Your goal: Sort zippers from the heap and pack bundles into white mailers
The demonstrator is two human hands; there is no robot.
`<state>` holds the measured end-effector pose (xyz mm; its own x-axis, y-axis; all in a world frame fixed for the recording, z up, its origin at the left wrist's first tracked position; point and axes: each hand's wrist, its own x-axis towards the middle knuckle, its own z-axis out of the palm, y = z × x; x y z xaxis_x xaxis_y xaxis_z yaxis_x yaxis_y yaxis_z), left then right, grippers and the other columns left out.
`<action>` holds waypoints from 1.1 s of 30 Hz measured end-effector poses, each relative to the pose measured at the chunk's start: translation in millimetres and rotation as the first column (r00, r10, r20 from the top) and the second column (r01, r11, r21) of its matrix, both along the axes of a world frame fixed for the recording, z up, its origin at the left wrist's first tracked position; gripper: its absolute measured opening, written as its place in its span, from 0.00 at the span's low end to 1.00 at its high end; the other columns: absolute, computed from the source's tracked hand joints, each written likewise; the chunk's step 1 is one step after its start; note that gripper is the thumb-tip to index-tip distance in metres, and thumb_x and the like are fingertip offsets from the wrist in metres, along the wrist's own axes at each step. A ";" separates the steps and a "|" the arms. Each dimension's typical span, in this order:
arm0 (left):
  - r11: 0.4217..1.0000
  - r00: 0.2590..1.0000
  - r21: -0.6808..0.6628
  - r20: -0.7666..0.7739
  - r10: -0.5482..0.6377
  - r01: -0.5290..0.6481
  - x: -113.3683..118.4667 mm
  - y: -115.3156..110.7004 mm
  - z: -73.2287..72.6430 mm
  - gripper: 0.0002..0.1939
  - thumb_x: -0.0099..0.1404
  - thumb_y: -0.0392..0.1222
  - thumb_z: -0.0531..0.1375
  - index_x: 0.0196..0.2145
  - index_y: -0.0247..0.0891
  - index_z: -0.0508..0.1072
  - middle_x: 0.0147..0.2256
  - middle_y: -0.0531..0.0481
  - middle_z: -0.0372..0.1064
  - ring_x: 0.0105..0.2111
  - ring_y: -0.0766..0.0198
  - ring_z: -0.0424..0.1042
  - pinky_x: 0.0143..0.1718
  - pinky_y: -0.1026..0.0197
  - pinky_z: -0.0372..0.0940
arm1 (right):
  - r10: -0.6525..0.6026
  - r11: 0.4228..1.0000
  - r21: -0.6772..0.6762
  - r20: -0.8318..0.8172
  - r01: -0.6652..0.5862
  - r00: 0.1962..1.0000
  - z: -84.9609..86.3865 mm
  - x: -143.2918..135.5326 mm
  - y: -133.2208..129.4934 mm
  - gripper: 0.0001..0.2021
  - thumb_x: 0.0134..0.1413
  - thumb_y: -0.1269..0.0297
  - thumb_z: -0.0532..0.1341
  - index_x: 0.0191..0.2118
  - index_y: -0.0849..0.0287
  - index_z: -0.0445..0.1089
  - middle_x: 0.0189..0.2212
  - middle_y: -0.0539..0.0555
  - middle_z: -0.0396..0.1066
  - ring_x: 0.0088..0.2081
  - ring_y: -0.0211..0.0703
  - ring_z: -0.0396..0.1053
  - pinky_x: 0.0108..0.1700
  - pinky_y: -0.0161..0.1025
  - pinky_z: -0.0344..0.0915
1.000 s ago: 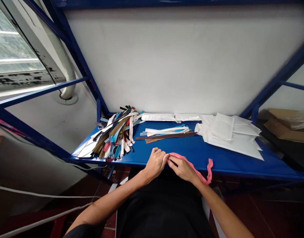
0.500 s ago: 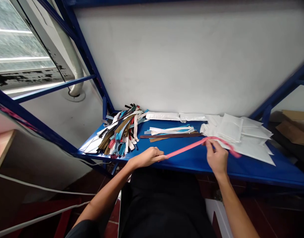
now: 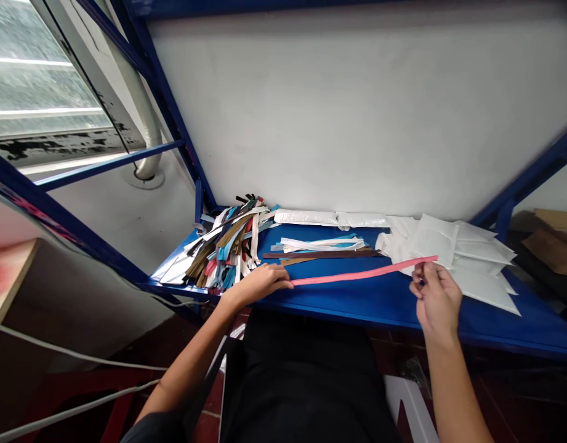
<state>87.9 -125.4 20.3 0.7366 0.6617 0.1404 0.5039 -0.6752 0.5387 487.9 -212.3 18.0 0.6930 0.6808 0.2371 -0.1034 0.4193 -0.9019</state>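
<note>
A long pink zipper [image 3: 357, 275] is stretched across the front of the blue table [image 3: 338, 301]. My left hand [image 3: 261, 284] is closed on its left end. Near its right end, my right hand [image 3: 436, 295] pinches it with the fingers curled. To the left lies a heap of zippers [image 3: 228, 246] in many colours, tangled together. Behind the pink one, a small row of white, blue and brown zippers [image 3: 324, 246] lies flat on the table.
White plastic bags [image 3: 468, 252] are piled at the right of the table. Two white packed bundles [image 3: 306, 217] lie along the wall. Blue frame posts [image 3: 191, 144] rise at the sides, and a cardboard box [image 3: 553, 246] stands at far right.
My right hand has slid right along the pink zipper to near its end, and the zipper is now pulled nearly straight. My left hand has shifted a little left and up.
</note>
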 end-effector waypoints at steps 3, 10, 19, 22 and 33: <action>0.975 0.991 0.211 0.129 0.040 -0.067 18.3 -15.2 1.0 0.27 0.78 0.62 0.56 0.63 0.41 0.72 0.57 0.38 0.74 0.55 0.48 0.74 0.56 0.49 0.68 | 0.225 0.972 -0.063 0.003 -0.224 0.974 4.3 -30.1 -12.6 0.22 0.45 0.49 0.80 0.38 0.56 0.75 0.31 0.52 0.73 0.26 0.35 0.63 0.17 0.27 0.48; 0.982 0.959 0.181 0.261 -0.105 0.058 69.9 -77.2 -5.9 0.39 0.77 0.65 0.56 0.75 0.41 0.56 0.56 0.37 0.78 0.49 0.51 0.81 0.51 0.52 0.75 | 0.631 0.770 -0.245 0.424 -0.589 0.649 -8.8 -127.3 -37.8 0.13 0.70 0.52 0.66 0.38 0.56 0.76 0.34 0.54 0.76 0.34 0.43 0.74 0.33 0.36 0.72; 0.898 0.923 0.368 0.374 0.093 -0.239 73.7 -76.2 -13.2 0.23 0.84 0.42 0.45 0.53 0.37 0.81 0.31 0.47 0.81 0.29 0.63 0.80 0.34 0.63 0.68 | 0.323 0.878 -0.098 0.844 -0.469 0.428 -15.9 -135.9 -30.7 0.11 0.75 0.68 0.56 0.40 0.54 0.75 0.34 0.55 0.76 0.37 0.46 0.73 0.42 0.44 0.71; 0.917 0.857 0.215 0.474 0.203 -0.336 63.3 -67.9 -1.7 0.27 0.84 0.45 0.45 0.45 0.36 0.83 0.24 0.49 0.75 0.26 0.63 0.76 0.34 0.61 0.67 | 0.218 0.931 -0.078 0.903 -0.357 0.370 -12.3 -123.3 -23.6 0.12 0.75 0.68 0.56 0.41 0.53 0.77 0.34 0.57 0.77 0.37 0.49 0.71 0.41 0.46 0.70; 0.808 0.319 -0.359 0.784 0.532 -0.466 -16.4 -19.1 48.3 0.27 0.77 0.62 0.57 0.36 0.35 0.79 0.20 0.55 0.61 0.20 0.69 0.57 0.22 0.65 0.53 | 0.304 0.950 -0.258 0.626 -0.177 0.718 -10.7 -49.9 -8.2 0.17 0.68 0.46 0.64 0.38 0.55 0.78 0.30 0.54 0.77 0.28 0.43 0.71 0.32 0.39 0.69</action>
